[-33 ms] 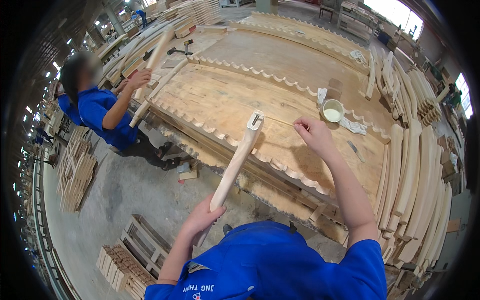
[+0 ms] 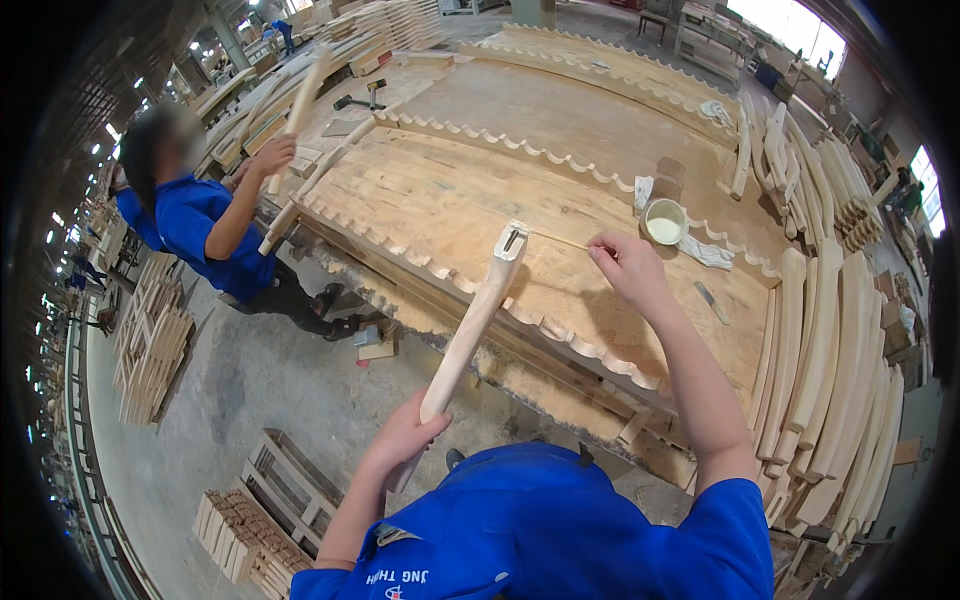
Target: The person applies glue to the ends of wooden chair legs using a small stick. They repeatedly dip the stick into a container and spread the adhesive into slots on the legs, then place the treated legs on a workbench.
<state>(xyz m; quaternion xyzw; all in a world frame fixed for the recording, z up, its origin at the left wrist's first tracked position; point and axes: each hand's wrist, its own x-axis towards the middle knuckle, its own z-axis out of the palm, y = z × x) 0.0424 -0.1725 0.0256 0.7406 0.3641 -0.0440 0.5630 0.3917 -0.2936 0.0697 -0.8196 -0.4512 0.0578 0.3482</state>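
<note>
My left hand (image 2: pixel 408 428) is wrapped round the lower part of a pale wooden chair leg (image 2: pixel 466 345), which slants up and away over the scalloped edge of the workbench. A dark slot with whitish smears round it shows in the leg's upper end. My right hand (image 2: pixel 628 268) pinches a thin wooden stick (image 2: pixel 560 241) whose tip reaches that slotted end. Beyond the right hand stands a round tub of whitish glue (image 2: pixel 664 222), with a white cloth (image 2: pixel 706 252) beside it. A flat metal blade (image 2: pixel 712 302) lies on the bench to the right of that hand.
A scalloped wooden rail (image 2: pixel 590 345) runs along the bench's near edge. Many shaped wooden legs (image 2: pixel 815 370) are stacked at the right. At the left a co-worker (image 2: pixel 215 225) in blue holds a wooden piece; a hammer (image 2: pixel 362 97) lies beyond. A pallet (image 2: pixel 290 480) rests on the floor.
The stick in my right hand shows more clearly at the slotted end, while both my hands stay almost in place. The co-worker's hand and wooden piece have shifted slightly left.
</note>
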